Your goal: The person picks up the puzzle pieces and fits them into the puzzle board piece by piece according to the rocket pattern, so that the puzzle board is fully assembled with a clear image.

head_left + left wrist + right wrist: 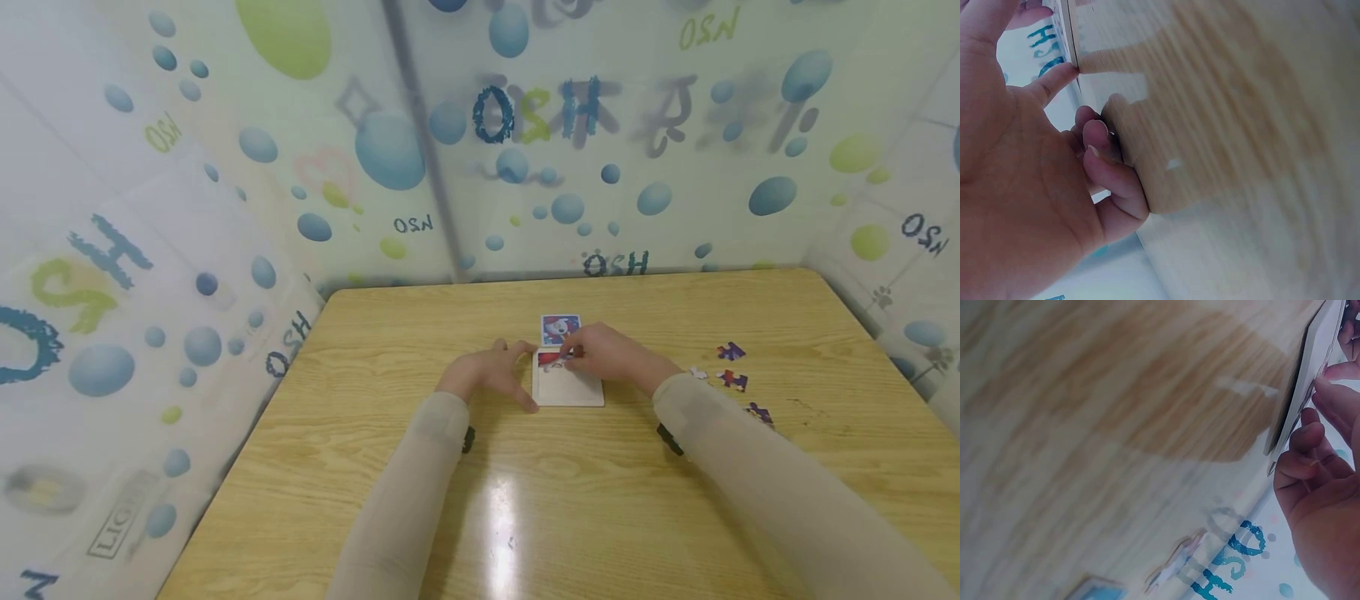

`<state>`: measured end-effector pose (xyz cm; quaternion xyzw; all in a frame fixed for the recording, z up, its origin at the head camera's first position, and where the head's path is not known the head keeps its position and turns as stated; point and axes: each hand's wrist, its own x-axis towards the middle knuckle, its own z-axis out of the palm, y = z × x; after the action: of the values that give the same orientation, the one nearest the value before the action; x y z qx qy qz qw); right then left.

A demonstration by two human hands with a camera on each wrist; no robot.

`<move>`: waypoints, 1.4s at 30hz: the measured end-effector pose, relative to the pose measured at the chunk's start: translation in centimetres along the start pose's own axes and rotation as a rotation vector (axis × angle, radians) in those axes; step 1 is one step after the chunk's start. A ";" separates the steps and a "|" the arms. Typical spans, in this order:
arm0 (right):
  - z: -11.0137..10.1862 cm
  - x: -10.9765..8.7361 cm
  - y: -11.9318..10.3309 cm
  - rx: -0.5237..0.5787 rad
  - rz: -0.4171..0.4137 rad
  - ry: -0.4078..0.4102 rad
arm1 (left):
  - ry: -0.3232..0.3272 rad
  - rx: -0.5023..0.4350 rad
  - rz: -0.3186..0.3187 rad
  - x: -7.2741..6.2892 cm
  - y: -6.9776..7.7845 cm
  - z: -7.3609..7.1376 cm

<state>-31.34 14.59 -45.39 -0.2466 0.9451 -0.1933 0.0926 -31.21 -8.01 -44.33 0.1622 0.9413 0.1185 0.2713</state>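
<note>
A white jigsaw frame board (567, 389) lies on the wooden table, with some red and blue puzzle pieces (549, 359) laid in its upper left part. My left hand (491, 372) spans the board's left side, thumb near the lower corner and index finger near the upper one; its other fingers are bent and rest on the table in the left wrist view. Over the board's upper right, my right hand (609, 354) pinches a puzzle piece (576, 352) close to the surface, mostly covered by the fingers. Directly behind the board sits a small picture card (558, 327) showing a white cartoon figure.
Several loose puzzle pieces (732, 380) lie to the right of my right forearm, one of them white side up (698, 373). The wooden table (420, 333) meets a patterned curtain (570, 200) at its back edge, with more curtain at both sides.
</note>
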 end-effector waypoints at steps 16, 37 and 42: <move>-1.4 -0.7 0.3 -0.012 0.034 -0.014 | -0.005 -0.029 0.026 -0.1 -0.1 0.0; -7.7 -6.8 4.9 -0.073 0.051 -0.047 | 0.003 -0.033 0.005 -0.2 -0.1 0.1; -8.8 -8.7 6.7 -0.071 0.082 -0.028 | -0.001 -0.040 -0.001 -0.1 -0.1 0.1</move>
<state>-29.11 27.15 -39.47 -0.2133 0.9593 -0.1523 0.1047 -31.14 -8.10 -44.41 0.1563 0.9387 0.1371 0.2751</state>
